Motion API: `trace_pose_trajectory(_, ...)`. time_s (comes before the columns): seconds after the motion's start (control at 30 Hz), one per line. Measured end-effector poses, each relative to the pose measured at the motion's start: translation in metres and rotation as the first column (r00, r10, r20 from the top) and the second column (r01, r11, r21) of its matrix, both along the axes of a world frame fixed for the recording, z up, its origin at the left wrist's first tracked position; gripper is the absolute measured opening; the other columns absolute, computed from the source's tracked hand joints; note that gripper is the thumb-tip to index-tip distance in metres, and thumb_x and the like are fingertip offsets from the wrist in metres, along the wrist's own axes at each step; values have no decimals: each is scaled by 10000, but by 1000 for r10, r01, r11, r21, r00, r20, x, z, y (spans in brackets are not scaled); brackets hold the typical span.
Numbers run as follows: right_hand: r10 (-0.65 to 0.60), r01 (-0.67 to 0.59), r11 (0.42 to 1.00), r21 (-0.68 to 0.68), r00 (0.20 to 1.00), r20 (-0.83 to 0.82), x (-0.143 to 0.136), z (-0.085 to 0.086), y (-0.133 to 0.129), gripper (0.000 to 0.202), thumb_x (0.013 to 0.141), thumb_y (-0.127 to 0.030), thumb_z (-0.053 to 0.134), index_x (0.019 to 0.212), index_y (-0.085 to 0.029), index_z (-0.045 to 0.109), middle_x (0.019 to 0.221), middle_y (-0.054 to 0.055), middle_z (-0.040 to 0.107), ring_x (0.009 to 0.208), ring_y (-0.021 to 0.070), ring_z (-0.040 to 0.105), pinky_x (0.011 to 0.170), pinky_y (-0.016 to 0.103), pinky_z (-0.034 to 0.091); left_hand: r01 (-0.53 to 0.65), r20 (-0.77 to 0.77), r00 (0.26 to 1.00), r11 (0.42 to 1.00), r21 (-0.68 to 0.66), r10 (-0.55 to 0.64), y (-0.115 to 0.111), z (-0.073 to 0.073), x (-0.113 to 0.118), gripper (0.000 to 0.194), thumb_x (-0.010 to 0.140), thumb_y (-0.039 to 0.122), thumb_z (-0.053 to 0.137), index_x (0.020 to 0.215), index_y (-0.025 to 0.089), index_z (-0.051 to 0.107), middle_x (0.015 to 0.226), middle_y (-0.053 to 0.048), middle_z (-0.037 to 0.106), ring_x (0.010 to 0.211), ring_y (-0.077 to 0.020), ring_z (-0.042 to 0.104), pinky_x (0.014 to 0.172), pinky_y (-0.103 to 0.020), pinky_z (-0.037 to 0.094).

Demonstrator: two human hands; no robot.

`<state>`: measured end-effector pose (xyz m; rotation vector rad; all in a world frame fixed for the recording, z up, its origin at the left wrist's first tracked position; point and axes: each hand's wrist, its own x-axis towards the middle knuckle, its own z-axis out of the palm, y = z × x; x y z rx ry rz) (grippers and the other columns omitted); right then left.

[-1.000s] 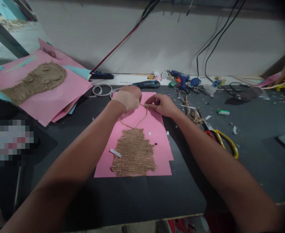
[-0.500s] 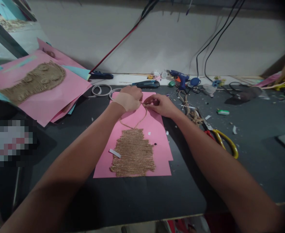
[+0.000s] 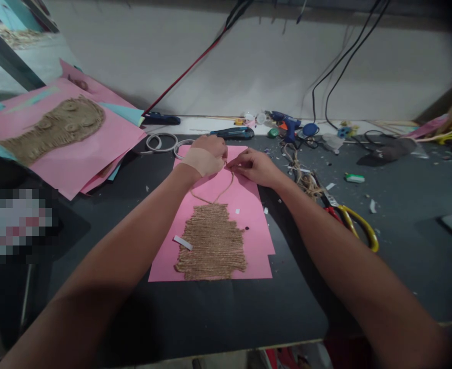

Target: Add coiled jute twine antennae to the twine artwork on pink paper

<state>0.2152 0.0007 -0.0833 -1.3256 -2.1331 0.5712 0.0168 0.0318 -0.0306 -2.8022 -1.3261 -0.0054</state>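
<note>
On the dark table lies a pink paper sheet (image 3: 257, 236), its lower part covered by rows of brown jute twine (image 3: 212, 243). A thin twine outline (image 3: 221, 195) rises in a V from the top of the rows toward both hands. My left hand (image 3: 208, 154), a tan bandage around its wrist, has its fingers closed at the upper left end of the twine; the fingertips are partly hidden. My right hand (image 3: 253, 166) pinches the twine just right of it, close to the paper. A small white strip (image 3: 182, 242) lies across the left edge of the rows.
Yellow-and-red-handled scissors (image 3: 354, 225) and loose twine scraps (image 3: 306, 182) lie to the right. Behind the sheet are a utility knife (image 3: 231, 132), a blue glue gun (image 3: 285, 123) and metal rings (image 3: 161, 143). Pink sheets with twine work (image 3: 72, 174) are stacked at left.
Almost nothing differs. Both hands stay in place at the twine, and only a slight shift of the whole view shows.
</note>
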Motion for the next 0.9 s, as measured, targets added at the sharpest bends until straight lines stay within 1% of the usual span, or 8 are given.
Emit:
trace_pose_trajectory(0.17,13,-13,1000,16,1000,24,-1,1,0,179,907,-264,701,999,-295,852,897,64,684,885,226,579,811,377,456,-66,76,995,997,34,64,0,-4,-2,278,977,345,580,1057,196,802,1269,-88,716,1218,-266,597,1057,-357,448)
trace_pose_trajectory(0.3,-4,3,1000,13,999,46,-2,3,-1,155,901,-254,701,945,-292,844,882,60,680,866,224,576,807,372,457,-152,178,974,987,59,140,0,-7,-3,267,943,402,637,1022,199,792,1264,-93,685,1212,-285,586,1049,-382,461)
trace_pose_trajectory(0.4,-5,5,1000,4,999,37,-3,4,-2,126,893,-259,704,932,-275,823,883,56,699,856,220,574,789,366,449,-224,213,952,975,-16,222,2,-5,-5,256,896,404,679,959,184,794,1232,-112,695,1132,-283,623,951,-386,505)
trace_pose_trajectory(0.47,-32,32,999,-3,999,-3,-3,3,-3,118,879,-306,730,962,-246,787,908,52,717,787,199,559,750,358,441,-256,205,941,963,-85,269,4,-3,-6,245,874,407,688,936,197,797,1190,-105,719,1073,-271,643,884,-378,522)
trace_pose_trajectory(0.57,-85,83,996,-24,993,-76,-3,0,-3,225,845,-370,760,1001,-220,700,939,46,728,703,167,521,686,341,422,-253,183,945,961,-114,271,6,-2,-6,235,852,411,690,899,212,806,1118,-100,750,1022,-267,658,850,-377,530)
trace_pose_trajectory(0.67,-110,106,994,-42,988,-106,-2,-3,-2,269,822,-394,766,984,-221,640,931,45,717,694,160,512,665,333,417,-240,173,951,966,-101,254,6,-4,-4,243,855,420,683,896,221,816,1107,-94,763,1034,-260,660,853,-361,531)
trace_pose_trajectory(0.8,-115,110,992,-55,988,-101,-2,-4,-1,266,821,-405,760,966,-229,623,920,45,705,696,164,512,652,334,409,-245,168,951,963,-110,261,5,-7,-2,276,879,416,659,988,225,826,1158,-104,762,1065,-255,656,885,-355,532)
trace_pose_trajectory(0.9,-120,118,993,-32,989,-89,-2,-4,0,271,829,-415,766,968,-224,635,911,51,696,702,169,515,651,337,406,-229,178,952,966,-120,247,6,-8,-1,277,869,403,662,990,222,835,1153,-108,770,1059,-260,670,914,-358,532)
